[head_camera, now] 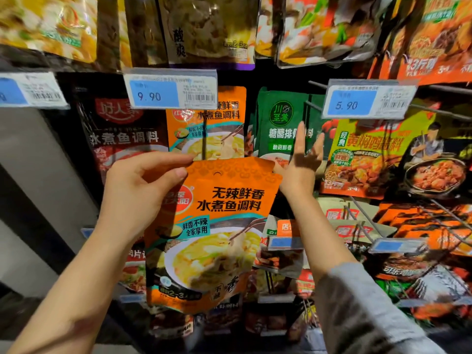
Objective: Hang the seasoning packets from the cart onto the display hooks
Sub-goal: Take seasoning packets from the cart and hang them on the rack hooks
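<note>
Two hands worked at the rack: the left hand (139,186) pinched the top left corner of an orange packet (212,233), holding it upright with its hang hole just under the 9.90 tag (170,88), apparently to line it up with that hook (204,139), where a matching packet (207,123) already hung. The right hand (298,162), fingers straight and spread, touched the packet's top right corner and lay against a green packet (278,118), seemingly keeping it aside. The tag and the hung packet crowded the hook's tip. A 5.90 tag (367,99) and chicken packets (383,154) hung to the right.
</note>
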Action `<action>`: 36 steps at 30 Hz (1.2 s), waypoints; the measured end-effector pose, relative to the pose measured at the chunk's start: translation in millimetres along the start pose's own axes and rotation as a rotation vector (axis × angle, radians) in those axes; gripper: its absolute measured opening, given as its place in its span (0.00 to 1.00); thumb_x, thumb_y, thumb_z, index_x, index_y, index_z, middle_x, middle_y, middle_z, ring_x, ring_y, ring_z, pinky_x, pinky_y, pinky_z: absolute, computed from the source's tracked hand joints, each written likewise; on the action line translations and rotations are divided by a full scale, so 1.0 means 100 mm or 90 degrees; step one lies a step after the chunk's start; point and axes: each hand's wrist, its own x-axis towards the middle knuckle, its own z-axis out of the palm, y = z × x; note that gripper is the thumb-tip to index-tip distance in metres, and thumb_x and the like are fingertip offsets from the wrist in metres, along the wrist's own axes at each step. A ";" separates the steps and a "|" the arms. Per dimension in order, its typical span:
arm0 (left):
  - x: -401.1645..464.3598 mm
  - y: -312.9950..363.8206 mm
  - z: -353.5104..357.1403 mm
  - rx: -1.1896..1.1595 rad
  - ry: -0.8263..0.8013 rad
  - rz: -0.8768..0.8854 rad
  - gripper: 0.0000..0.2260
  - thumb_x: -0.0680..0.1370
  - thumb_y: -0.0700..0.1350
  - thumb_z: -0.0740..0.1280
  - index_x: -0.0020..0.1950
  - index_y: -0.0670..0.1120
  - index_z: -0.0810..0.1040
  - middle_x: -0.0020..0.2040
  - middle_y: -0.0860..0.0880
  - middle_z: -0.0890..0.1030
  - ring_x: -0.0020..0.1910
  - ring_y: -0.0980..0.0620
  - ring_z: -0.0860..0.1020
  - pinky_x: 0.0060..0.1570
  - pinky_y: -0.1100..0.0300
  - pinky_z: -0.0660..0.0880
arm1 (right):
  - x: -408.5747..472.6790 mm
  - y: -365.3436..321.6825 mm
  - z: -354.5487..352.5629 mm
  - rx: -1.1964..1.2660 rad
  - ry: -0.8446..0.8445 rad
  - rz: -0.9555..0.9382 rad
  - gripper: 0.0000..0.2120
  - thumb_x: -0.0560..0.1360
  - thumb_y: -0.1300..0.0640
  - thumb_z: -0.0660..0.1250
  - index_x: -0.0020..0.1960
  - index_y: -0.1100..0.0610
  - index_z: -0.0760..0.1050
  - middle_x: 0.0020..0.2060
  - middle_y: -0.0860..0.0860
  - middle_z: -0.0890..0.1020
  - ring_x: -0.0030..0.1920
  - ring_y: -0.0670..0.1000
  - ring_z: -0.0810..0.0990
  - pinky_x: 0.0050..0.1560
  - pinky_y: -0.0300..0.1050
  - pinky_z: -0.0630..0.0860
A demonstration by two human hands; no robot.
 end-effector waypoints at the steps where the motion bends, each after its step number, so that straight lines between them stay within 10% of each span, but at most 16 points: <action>1: -0.01 0.00 -0.02 -0.002 0.003 -0.002 0.20 0.74 0.37 0.71 0.45 0.66 0.83 0.46 0.61 0.84 0.47 0.56 0.82 0.53 0.50 0.79 | 0.09 -0.02 0.05 -0.006 -0.020 0.003 0.44 0.71 0.46 0.71 0.77 0.43 0.45 0.76 0.60 0.40 0.75 0.62 0.44 0.73 0.57 0.54; 15: -0.12 0.02 -0.18 -0.004 0.023 0.009 0.21 0.73 0.36 0.71 0.44 0.65 0.83 0.47 0.60 0.84 0.46 0.57 0.82 0.51 0.54 0.79 | 0.40 -0.15 0.08 -0.045 -0.160 0.094 0.43 0.73 0.47 0.70 0.76 0.41 0.43 0.76 0.57 0.41 0.76 0.62 0.44 0.71 0.60 0.55; 21: -0.16 0.00 -0.22 -0.025 0.005 0.009 0.20 0.74 0.35 0.70 0.45 0.63 0.84 0.46 0.58 0.84 0.46 0.56 0.82 0.51 0.54 0.79 | -0.45 -0.42 -0.43 0.338 -0.196 -0.132 0.18 0.79 0.46 0.60 0.68 0.48 0.70 0.60 0.40 0.75 0.58 0.37 0.74 0.61 0.42 0.73; 26: -0.20 0.05 -0.27 -0.044 -0.021 0.029 0.14 0.73 0.39 0.70 0.48 0.59 0.83 0.47 0.53 0.84 0.45 0.52 0.82 0.49 0.46 0.80 | -0.82 -0.65 -0.77 0.334 -0.239 -0.284 0.23 0.73 0.36 0.61 0.63 0.45 0.73 0.58 0.40 0.77 0.55 0.37 0.75 0.51 0.32 0.71; 36: -0.21 0.13 -0.29 -0.079 -0.049 0.097 0.18 0.73 0.35 0.72 0.49 0.60 0.81 0.45 0.55 0.83 0.41 0.57 0.80 0.43 0.57 0.80 | -1.02 -0.88 -1.09 0.200 -0.163 -0.371 0.12 0.71 0.58 0.69 0.54 0.53 0.82 0.48 0.43 0.82 0.50 0.40 0.79 0.52 0.30 0.72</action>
